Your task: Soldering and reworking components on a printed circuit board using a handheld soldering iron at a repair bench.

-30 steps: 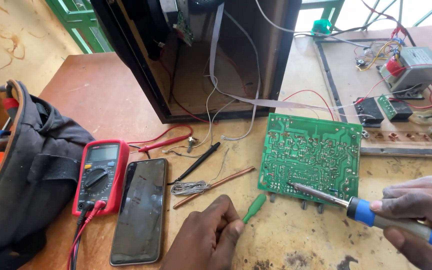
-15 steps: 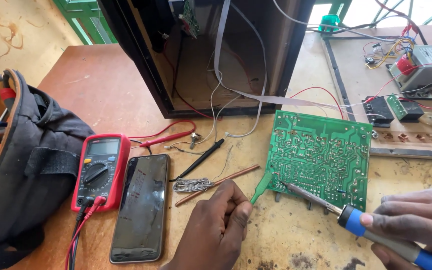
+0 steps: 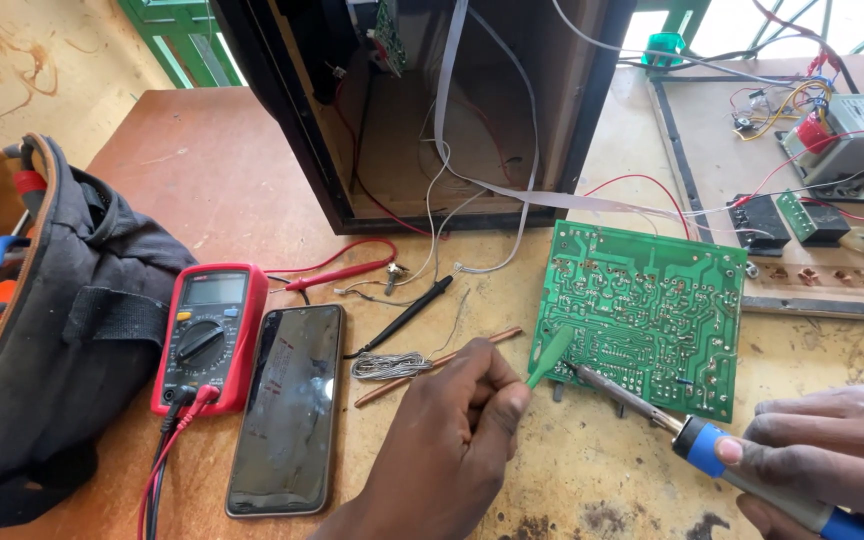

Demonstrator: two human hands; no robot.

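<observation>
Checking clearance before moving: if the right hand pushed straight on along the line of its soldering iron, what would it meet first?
The right hand points its soldering iron up-left; the tip looks already at the green circuit board, by the green tool held by the left hand. Contact is hard to judge.

Soldering iron handle (image 3: 752,475) beyond the lower-right edge

Green circuit board (image 3: 642,310), red multimeter (image 3: 209,335), blue-handled soldering iron (image 3: 692,430), black phone (image 3: 287,405), dark grey bag (image 3: 62,340)
</observation>
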